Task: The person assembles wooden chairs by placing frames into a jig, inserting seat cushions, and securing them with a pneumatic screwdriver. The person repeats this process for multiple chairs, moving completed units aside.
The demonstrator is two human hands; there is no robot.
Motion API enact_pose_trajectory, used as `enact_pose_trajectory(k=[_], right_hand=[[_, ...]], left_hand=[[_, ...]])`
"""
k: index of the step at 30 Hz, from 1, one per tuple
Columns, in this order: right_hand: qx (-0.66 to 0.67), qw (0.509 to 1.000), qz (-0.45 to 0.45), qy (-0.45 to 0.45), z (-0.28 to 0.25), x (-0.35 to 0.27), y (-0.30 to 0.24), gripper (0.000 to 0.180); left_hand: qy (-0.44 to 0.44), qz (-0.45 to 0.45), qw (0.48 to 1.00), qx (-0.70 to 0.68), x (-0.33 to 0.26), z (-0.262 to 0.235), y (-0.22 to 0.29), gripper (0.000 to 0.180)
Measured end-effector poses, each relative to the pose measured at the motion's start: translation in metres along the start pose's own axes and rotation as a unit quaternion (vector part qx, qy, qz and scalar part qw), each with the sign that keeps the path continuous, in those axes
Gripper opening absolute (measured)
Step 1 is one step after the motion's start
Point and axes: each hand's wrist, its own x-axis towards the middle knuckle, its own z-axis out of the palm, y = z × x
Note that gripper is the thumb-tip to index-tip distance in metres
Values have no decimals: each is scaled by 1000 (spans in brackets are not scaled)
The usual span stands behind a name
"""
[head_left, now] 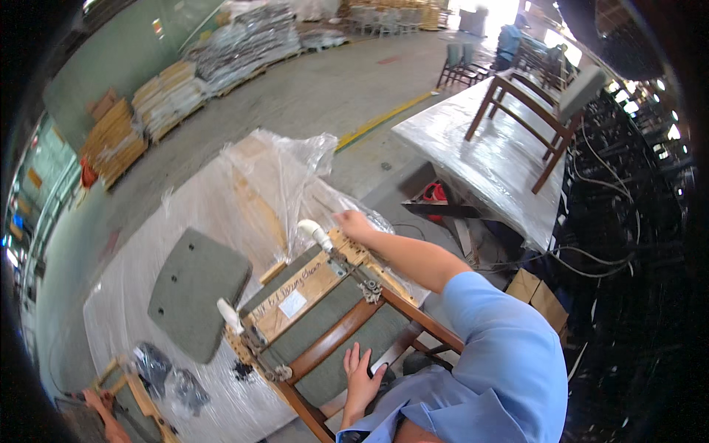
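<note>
A brown wooden chair frame (336,336) lies in front of me, held in a light wooden jig (295,295) with handwriting and a white paper label. Two metal toggle clamps with white handles (316,232) (230,316) are mounted on the jig. My left hand (360,378) rests, fingers spread, on the grey-green upholstered panel (325,373) inside the frame. Beyond the jig's far right corner, my right hand (354,226) is closed above the plastic-wrapped table. A thin line shows by its fingers; what it holds is too small to make out.
A grey-green padded panel (199,295) with dark holes lies left of the jig, near clear plastic bags (166,380). Another person's hand (103,413) works at lower left. An assembled chair (532,118) stands on a wrapped table (473,140) at right, with loose cables (591,258) beside it.
</note>
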Motion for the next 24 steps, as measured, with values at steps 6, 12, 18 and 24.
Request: enact_pose_trajectory(k=[6,12,18,24], right_hand=[[71,993,39,-89,71,5,-85,61],[201,971,-115,-64,10,-1,-95,47],[172,961,-191,-105,-26,-79,-103,38],[110,966,-210,101,-12,-108,-118,33]], left_hand=[[0,-36,998,-52,11,-27,-13,55],[240,1,961,-141,52,-121,29,24],[537,34,819,202,132,-256,-33,28],[359,-214,906,71,212,-307,-146,34]])
